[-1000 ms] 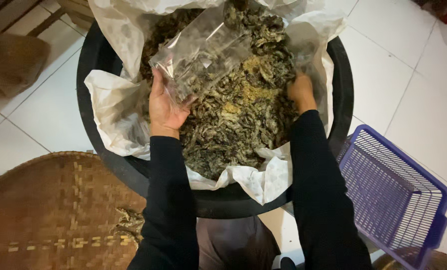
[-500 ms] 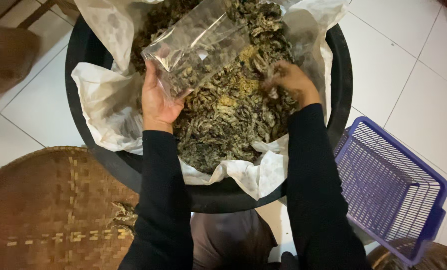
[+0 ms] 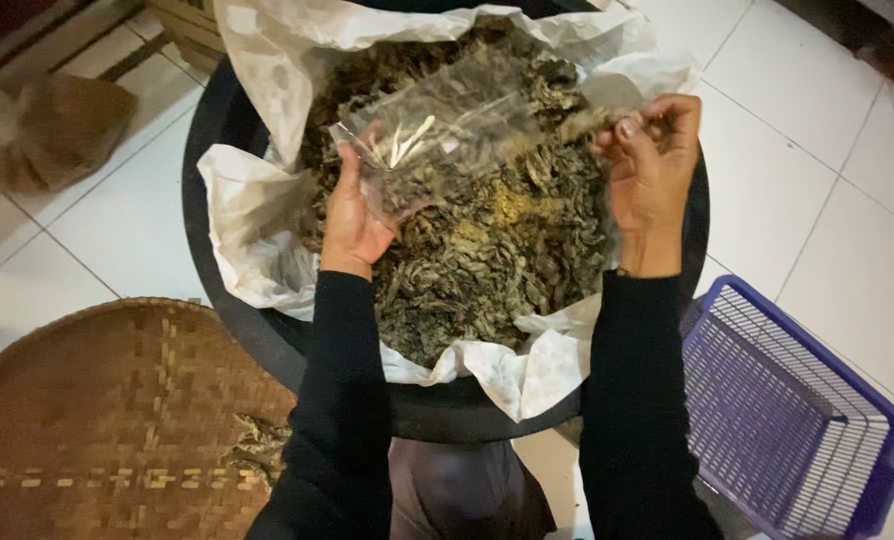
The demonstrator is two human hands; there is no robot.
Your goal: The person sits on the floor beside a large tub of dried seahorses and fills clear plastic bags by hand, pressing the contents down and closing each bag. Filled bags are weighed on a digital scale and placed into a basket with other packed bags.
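A large black tub (image 3: 229,300) lined with white paper (image 3: 257,240) is heaped with dried dark leaves (image 3: 487,250). My left hand (image 3: 352,222) holds a clear plastic bag (image 3: 447,130) by its edge above the heap; some dried leaves lie inside the bag. My right hand (image 3: 652,170) is raised over the right side of the tub, fingers pinched on a small bunch of dried leaves next to the bag's far edge. Both arms wear black sleeves.
A round woven bamboo tray (image 3: 97,420) lies at lower left with a few leaf scraps (image 3: 257,445) on it. A purple plastic basket (image 3: 797,420) stands at lower right. A brown bag (image 3: 57,130) and wooden slats are at upper left on the white tiled floor.
My right hand has lifted out of the leaf heap with a pinch of leaves and moved up beside the bag. The left hand has kept its hold on the bag.
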